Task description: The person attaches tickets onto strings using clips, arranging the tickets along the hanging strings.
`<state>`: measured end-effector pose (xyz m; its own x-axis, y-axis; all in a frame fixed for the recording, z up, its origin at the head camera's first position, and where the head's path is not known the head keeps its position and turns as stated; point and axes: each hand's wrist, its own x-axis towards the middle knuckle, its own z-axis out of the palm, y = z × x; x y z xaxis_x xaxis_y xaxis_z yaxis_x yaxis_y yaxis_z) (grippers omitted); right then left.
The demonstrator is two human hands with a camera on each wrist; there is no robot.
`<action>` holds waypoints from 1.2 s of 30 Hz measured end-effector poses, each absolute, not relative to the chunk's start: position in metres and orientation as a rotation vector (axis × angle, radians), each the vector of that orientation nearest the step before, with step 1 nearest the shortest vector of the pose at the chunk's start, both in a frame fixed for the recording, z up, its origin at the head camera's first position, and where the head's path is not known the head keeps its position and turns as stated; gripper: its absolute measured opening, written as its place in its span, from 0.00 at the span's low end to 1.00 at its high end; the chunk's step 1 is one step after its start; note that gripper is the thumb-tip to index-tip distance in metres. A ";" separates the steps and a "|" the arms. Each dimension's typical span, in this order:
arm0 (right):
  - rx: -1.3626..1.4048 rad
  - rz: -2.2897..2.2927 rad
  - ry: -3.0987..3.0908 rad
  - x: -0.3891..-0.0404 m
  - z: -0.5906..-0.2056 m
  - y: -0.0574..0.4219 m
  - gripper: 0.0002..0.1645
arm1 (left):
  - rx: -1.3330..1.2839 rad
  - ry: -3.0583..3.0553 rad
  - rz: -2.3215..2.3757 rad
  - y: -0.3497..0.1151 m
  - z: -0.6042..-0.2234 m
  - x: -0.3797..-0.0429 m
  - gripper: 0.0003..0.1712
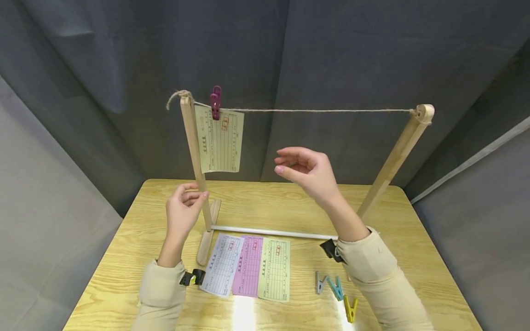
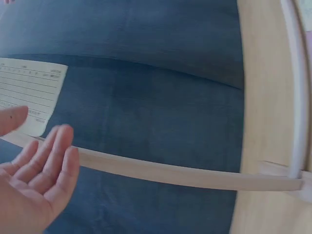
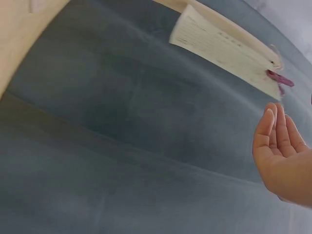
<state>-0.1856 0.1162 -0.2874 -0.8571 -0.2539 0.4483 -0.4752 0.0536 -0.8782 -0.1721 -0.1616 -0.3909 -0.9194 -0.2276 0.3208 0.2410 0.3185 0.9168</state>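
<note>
A pale green paper slip hangs from the twine at its left end, held by a purple clothespin. My left hand is beside the left wooden post, below the slip, its fingers loosely bent. In the left wrist view the left hand shows thumb and fingers apart with nothing between them. My right hand is in the air right of the slip and lower than the twine, relaxed, holding nothing. The right wrist view shows the right hand with the clothespin beyond its fingertips.
On the table lie a white slip, a pink slip and a green slip. To their right are grey, blue and yellow clothespins. A white rod runs along the frame's base toward the right post.
</note>
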 end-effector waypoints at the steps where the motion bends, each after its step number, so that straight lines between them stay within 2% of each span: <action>1: 0.742 1.909 -2.160 -0.184 -0.293 0.119 0.18 | -0.022 -2.210 -1.646 -0.162 -0.394 -0.170 0.16; 9: 0.662 1.895 -2.338 -0.175 -0.341 0.138 0.17 | -0.150 -2.285 -1.711 -0.163 -0.415 -0.153 0.15; 20: 0.534 1.926 -2.492 -0.169 -0.395 0.154 0.20 | -0.316 -2.362 -1.730 -0.155 -0.440 -0.151 0.13; 28: 0.484 1.945 -2.561 -0.166 -0.428 0.164 0.19 | -0.485 -2.488 -1.740 -0.133 -0.439 -0.139 0.17; 36: 0.406 1.949 -2.639 -0.161 -0.459 0.172 0.21 | -0.507 -2.552 -1.734 -0.121 -0.469 -0.139 0.19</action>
